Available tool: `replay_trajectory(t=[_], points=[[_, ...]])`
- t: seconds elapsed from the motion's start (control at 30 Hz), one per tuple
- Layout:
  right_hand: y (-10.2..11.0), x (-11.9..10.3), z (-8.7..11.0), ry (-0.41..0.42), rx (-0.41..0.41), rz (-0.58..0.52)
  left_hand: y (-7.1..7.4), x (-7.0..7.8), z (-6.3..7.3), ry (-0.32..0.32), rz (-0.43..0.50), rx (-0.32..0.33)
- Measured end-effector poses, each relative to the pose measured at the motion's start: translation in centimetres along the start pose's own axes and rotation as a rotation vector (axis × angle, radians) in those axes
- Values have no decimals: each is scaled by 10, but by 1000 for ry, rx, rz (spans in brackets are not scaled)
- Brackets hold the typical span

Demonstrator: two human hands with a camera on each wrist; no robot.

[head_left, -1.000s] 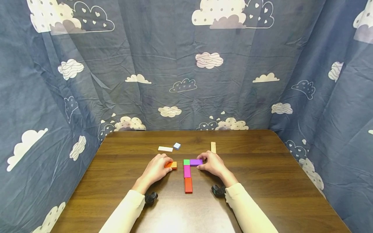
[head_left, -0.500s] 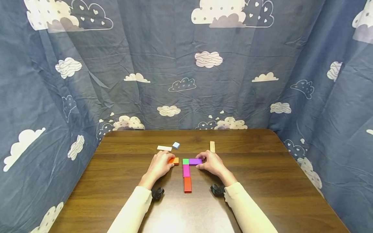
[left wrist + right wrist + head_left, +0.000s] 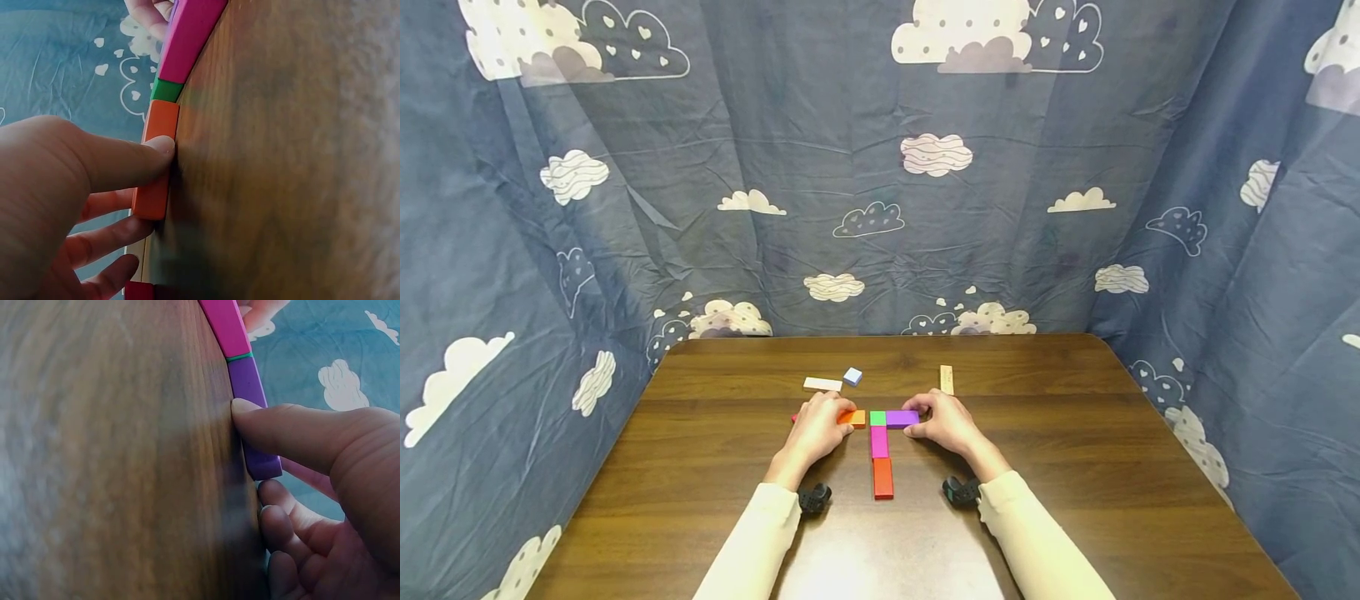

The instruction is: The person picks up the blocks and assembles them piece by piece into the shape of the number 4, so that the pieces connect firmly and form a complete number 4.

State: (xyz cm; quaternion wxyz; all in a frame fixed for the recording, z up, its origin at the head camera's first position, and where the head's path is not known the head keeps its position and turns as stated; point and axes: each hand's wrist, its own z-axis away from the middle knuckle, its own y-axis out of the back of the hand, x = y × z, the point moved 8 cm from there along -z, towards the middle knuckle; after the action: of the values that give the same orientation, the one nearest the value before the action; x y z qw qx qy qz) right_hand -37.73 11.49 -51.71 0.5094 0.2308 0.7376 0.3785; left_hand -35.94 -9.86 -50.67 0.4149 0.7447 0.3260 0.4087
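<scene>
Left of centre, the left hand [image 3: 815, 425] hides most of a red block [image 3: 794, 417]; the bottom edge crops both cream cloth sleeves [image 3: 751, 542].

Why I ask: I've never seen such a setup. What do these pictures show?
There is no machine: these are a person's left hand and right hand. The wide picture comes from a head camera, the close ones from the left wrist camera and the right wrist camera. On the wooden table, a green block, a magenta block and a red block line up toward the person. The left hand pinches an orange block, the right hand a purple block, either side of the green. Farther back lie a white block, a blue block and a pale block.
</scene>
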Motion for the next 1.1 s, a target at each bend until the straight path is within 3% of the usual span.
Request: replay_trajectory(t=[0.67, 1.1], points=[[-4, 2, 2, -10, -21, -10, -6, 5, 7, -7, 49, 23], [-1, 2, 1, -23, -3, -2, -6, 6, 3, -12, 41, 26]])
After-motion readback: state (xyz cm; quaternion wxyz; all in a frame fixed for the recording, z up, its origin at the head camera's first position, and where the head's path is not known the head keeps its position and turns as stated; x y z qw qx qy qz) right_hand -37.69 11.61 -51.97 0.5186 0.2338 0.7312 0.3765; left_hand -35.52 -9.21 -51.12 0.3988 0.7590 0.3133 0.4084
